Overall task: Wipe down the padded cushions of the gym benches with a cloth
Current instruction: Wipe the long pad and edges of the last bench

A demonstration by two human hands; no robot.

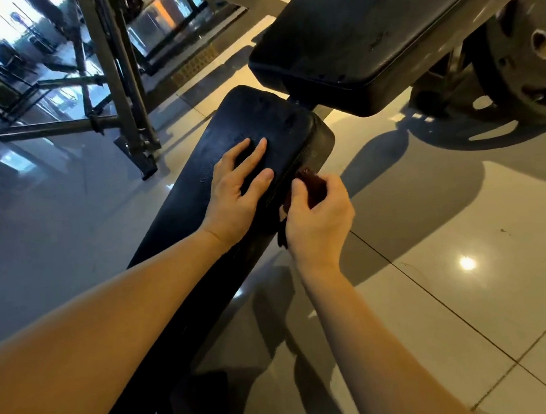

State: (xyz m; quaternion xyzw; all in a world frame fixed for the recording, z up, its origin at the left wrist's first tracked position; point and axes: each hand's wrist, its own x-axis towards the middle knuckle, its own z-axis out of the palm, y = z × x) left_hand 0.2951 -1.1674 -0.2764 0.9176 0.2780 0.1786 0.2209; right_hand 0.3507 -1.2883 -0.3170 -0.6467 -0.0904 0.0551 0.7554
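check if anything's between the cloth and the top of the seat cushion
Yes: the left hand lies flat on top of the seat cushion, right beside the cloth that the right hand grips at the cushion's right side edge. It covers that stretch; nothing else visible lies on the top.

The seat cushion (270, 120) lay under the left hand (235, 195) fingers (255, 153). The cloth (314, 186), inside the right hand (320, 224), touched its side. The back cushion (381, 29) lay beyond the fingertips.
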